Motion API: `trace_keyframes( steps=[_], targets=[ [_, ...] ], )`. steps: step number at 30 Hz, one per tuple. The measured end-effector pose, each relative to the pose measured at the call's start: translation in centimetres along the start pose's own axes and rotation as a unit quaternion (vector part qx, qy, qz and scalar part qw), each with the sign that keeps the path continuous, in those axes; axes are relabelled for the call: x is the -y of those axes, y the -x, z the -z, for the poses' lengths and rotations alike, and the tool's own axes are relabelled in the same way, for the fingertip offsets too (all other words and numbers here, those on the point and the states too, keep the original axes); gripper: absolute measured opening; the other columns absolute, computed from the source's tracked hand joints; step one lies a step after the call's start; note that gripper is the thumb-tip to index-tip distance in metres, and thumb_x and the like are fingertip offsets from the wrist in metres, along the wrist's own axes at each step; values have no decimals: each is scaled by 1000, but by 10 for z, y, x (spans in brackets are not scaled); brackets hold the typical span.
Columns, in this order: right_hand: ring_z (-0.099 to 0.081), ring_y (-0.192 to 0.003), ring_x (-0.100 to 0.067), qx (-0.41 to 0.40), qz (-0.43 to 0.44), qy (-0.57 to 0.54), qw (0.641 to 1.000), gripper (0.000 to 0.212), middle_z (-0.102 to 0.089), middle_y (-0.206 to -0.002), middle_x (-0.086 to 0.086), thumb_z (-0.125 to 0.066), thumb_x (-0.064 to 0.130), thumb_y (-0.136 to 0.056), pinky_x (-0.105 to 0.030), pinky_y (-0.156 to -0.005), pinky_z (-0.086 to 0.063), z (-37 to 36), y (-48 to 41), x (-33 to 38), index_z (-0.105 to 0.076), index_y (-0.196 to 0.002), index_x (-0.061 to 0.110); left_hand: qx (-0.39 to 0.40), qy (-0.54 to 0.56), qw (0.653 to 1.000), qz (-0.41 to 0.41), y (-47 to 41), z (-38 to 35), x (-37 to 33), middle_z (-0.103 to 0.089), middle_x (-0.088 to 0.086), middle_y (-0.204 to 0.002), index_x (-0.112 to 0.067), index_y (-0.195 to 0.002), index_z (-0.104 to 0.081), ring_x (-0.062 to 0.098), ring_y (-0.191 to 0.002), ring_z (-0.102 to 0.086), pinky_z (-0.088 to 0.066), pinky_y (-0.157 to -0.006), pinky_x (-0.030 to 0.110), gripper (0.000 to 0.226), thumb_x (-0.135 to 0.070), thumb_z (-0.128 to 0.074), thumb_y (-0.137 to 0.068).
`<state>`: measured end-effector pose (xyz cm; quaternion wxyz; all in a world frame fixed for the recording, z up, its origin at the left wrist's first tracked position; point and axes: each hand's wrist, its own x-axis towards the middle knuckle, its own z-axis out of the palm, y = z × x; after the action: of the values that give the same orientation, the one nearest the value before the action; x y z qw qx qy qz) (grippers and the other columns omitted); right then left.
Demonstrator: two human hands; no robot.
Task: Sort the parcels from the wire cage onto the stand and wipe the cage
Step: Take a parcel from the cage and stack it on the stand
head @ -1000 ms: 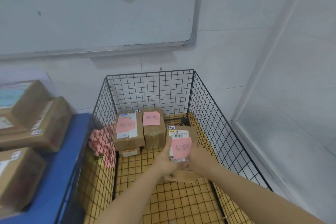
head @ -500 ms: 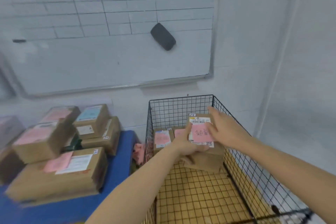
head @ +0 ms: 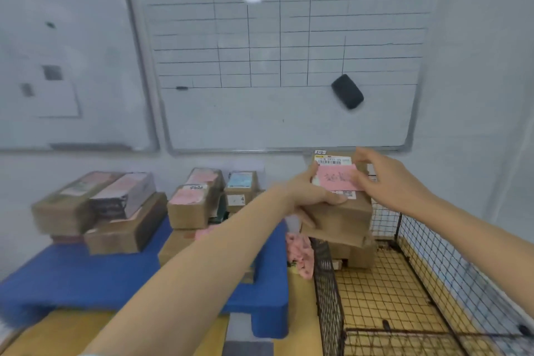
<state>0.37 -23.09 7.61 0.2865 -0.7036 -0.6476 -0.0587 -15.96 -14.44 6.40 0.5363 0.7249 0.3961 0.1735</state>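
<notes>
I hold a brown cardboard parcel (head: 344, 211) with a pink note and a barcode label above the left wall of the black wire cage (head: 326, 292). My left hand (head: 310, 191) grips its left side, thumb across the top. My right hand (head: 384, 176) grips its right top edge. Other parcels (head: 358, 257) still stand at the cage's back, partly hidden behind the held one. The blue stand (head: 72, 277) at the left carries several taped parcels (head: 187, 205) with pink and blue notes.
A pink cloth (head: 300, 254) hangs between the stand and the cage. Whiteboards (head: 274, 113) with a black eraser (head: 346, 91) cover the wall behind. The cage floor shows yellow tiles through the mesh.
The parcel has risen out of the cage and moved left toward the stand, both hands still holding it. The view has swung up and left.
</notes>
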Motion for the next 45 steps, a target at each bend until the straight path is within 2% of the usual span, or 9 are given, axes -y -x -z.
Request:
trace_keyframes(
  steps=[4,8,15,19,24,28,35,43,45],
  targets=[
    [-42,-134,-21,3,25,-17,1000,59,-45,-147,-3,-51,35,-97,-36,-107,-36,-12,-18,26,-29,-149,17,-30,16,999,16,20,43,14,-34,-3,-147,-42,-151,-6,31,-123,-46,-58,-75,50,108,-25,-81,-75],
    [-40,-135,-19,10,53,-36,998,58,-44,-147,-3,-49,37,-98,-34,-109,-32,-32,-33,46,-29,-149,17,-57,20,997,51,32,72,37,-26,-6,-153,-43,-150,-5,32,-131,-39,-58,-75,49,109,-26,-81,-75],
    [-33,-139,-16,75,96,-58,991,62,-36,-152,-1,-48,38,-99,-30,-112,-26,-81,-49,66,-24,-151,16,-88,39,992,87,31,93,77,-26,-9,-151,-43,-150,-3,28,-133,-35,-59,-77,45,106,-27,-79,-77],
    [-38,-136,-16,113,117,-70,984,58,-41,-149,-1,-52,33,-98,-28,-109,-29,-117,-55,71,-29,-149,18,-109,58,986,113,26,102,102,-36,-9,-142,-45,-150,-7,25,-121,-42,-59,-76,46,104,-27,-79,-77],
    [-38,-135,-20,143,108,-41,983,62,-40,-149,-4,-49,41,-97,-33,-110,-31,-164,-66,82,-30,-150,14,-138,66,980,125,14,127,129,-39,-8,-140,-41,-150,-11,19,-110,-41,-59,-76,46,100,-28,-79,-77],
    [-47,-126,-19,158,93,-60,981,54,-49,-141,0,-51,38,-96,-32,-101,-40,-198,-73,94,-37,-146,22,-159,73,976,126,1,148,149,-37,-12,-140,-44,-149,-2,25,-125,-42,-59,-73,45,107,-27,-79,-77],
    [-51,-118,-15,155,54,-65,984,48,-55,-131,3,-53,37,-94,-32,-96,-44,-240,-77,106,-40,-140,31,-82,24,990,114,-27,169,180,-48,-13,-127,-43,-145,-21,21,-121,-44,-59,-75,48,89,-28,-77,-77],
    [-51,-118,-14,168,0,-63,984,54,-44,-136,4,-47,44,-97,-26,-91,-44,-258,-82,108,-34,-145,24,-54,8,994,97,-46,182,191,-46,-10,-137,-48,-147,-12,23,-119,-45,-60,-72,41,100,-31,-79,-75],
    [-50,-119,-13,166,1,-65,984,53,-44,-136,3,-47,42,-97,-26,-94,-43,-260,-85,109,-35,-144,22,-56,-8,994,91,-47,185,193,-46,-11,-139,-47,-148,-8,19,-117,-45,-58,-80,39,102,-35,-79,-75]
  ],
)
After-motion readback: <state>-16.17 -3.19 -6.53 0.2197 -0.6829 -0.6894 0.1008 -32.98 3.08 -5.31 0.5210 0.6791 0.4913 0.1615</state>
